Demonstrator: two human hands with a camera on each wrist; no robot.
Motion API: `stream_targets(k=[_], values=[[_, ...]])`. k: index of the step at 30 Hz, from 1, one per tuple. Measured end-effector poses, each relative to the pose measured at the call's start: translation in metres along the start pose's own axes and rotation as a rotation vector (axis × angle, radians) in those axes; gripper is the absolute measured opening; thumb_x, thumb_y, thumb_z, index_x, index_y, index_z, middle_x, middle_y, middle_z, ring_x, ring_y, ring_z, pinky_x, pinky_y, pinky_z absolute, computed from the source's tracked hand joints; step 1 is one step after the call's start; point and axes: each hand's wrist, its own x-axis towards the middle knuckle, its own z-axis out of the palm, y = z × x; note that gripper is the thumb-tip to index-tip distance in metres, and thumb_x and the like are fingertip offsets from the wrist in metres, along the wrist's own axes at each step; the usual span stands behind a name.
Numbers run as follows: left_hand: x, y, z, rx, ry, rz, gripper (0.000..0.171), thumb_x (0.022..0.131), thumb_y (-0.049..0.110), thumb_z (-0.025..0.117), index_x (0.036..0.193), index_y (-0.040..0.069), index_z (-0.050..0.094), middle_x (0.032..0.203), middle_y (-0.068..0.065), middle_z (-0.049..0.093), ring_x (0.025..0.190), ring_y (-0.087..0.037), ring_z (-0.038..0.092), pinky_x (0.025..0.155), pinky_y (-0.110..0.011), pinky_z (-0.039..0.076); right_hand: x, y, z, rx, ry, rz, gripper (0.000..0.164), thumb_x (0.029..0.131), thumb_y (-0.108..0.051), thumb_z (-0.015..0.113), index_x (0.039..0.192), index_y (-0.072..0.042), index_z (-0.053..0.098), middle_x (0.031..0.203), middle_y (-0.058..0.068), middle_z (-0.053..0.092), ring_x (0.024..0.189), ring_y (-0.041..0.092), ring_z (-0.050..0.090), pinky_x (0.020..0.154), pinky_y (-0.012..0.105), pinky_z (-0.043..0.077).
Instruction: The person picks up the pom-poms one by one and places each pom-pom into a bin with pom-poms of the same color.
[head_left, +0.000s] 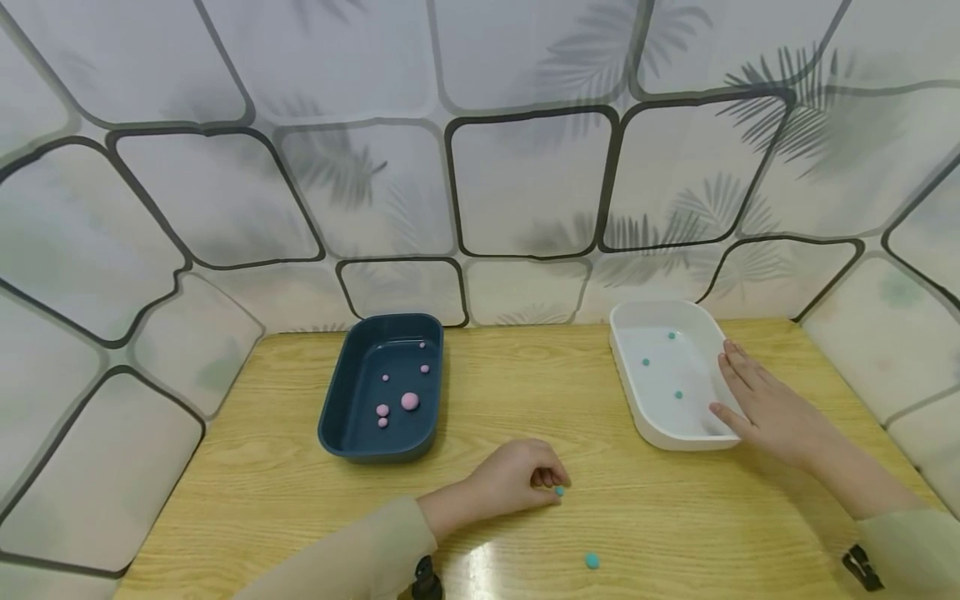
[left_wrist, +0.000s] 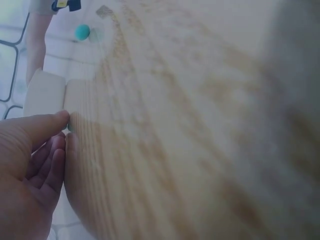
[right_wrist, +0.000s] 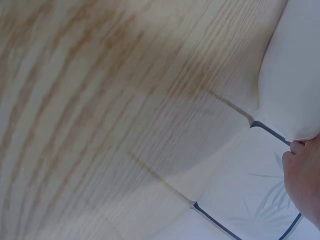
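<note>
In the head view my left hand [head_left: 517,477] is low over the wooden table, pinching a small teal ball [head_left: 559,492] between thumb and fingertips. The left wrist view shows the same left hand [left_wrist: 35,160] from behind, thumb and fingers mostly hiding the ball. Nearer the table's front edge lies a second teal ball [head_left: 592,561]. My right hand [head_left: 772,408] rests on the right rim of a white tray [head_left: 652,429], its fingers straight and thumb apart. Several small teal balls [head_left: 678,395] lie spread on the white tray's floor.
To the left stands a dark blue tray [head_left: 378,456] with several pink balls [head_left: 409,402] of different sizes. Patterned cloth walls [head_left: 532,183] enclose the back and sides of the wooden table [head_left: 517,375].
</note>
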Motion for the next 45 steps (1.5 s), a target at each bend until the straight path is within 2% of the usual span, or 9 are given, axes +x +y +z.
stream_targets(k=[10,19,28,35,40,45], values=[[0.001,0.000,0.001,0.039,0.011,0.000,0.006,0.094,0.014,0.083,0.100,0.015,0.082,0.093,0.005,0.073,0.077,0.009,0.056,0.072,-0.005,0.049,-0.001,-0.002,-0.002,0.013,-0.011,0.011,0.081,0.112,-0.038,0.050,0.162,0.017,0.017,0.175,0.033,0.004,0.167,0.035,-0.008,0.127,0.021,-0.019],[0.003,-0.002,0.003,0.043,0.026,-0.011,0.005,0.094,0.017,0.083,0.099,0.017,0.082,0.092,0.007,0.073,0.076,0.011,0.056,0.071,-0.005,0.049,-0.001,-0.003,-0.003,0.009,-0.003,0.007,0.081,0.112,-0.038,0.050,0.161,0.017,0.018,0.174,0.033,0.006,0.167,0.037,-0.005,0.123,0.016,-0.021],[0.004,-0.002,0.002,-0.120,0.053,-0.064,0.005,0.096,0.017,0.081,0.099,0.013,0.083,0.089,0.002,0.078,0.073,0.011,0.058,0.070,-0.008,0.052,-0.001,-0.004,-0.004,0.014,-0.004,0.008,0.080,0.112,-0.038,0.050,0.162,0.017,0.018,0.175,0.033,0.006,0.167,0.037,-0.004,0.124,0.016,-0.021],[0.008,-0.003,0.001,-0.158,0.068,-0.094,0.006,0.097,0.017,0.080,0.098,0.012,0.084,0.089,0.001,0.080,0.073,0.011,0.059,0.071,-0.009,0.053,0.000,-0.003,-0.003,0.007,-0.013,0.009,0.081,0.112,-0.039,0.050,0.161,0.017,0.019,0.174,0.034,0.008,0.167,0.040,-0.001,0.121,0.014,-0.023],[0.012,-0.003,0.000,-0.216,0.118,-0.118,0.006,0.096,0.015,0.081,0.100,0.012,0.084,0.090,-0.001,0.081,0.073,0.009,0.061,0.070,-0.011,0.054,0.000,-0.003,-0.003,0.009,-0.014,0.013,0.081,0.112,-0.039,0.050,0.161,0.017,0.018,0.174,0.034,0.008,0.166,0.041,-0.001,0.123,0.016,-0.022],[0.019,-0.001,-0.002,-0.224,0.164,-0.117,0.007,0.097,0.014,0.080,0.102,0.011,0.084,0.095,-0.003,0.082,0.077,0.008,0.063,0.073,-0.012,0.054,0.001,-0.003,-0.003,0.011,-0.028,0.019,0.081,0.112,-0.039,0.049,0.161,0.018,0.018,0.174,0.035,0.007,0.166,0.042,0.000,0.124,0.018,-0.022]])
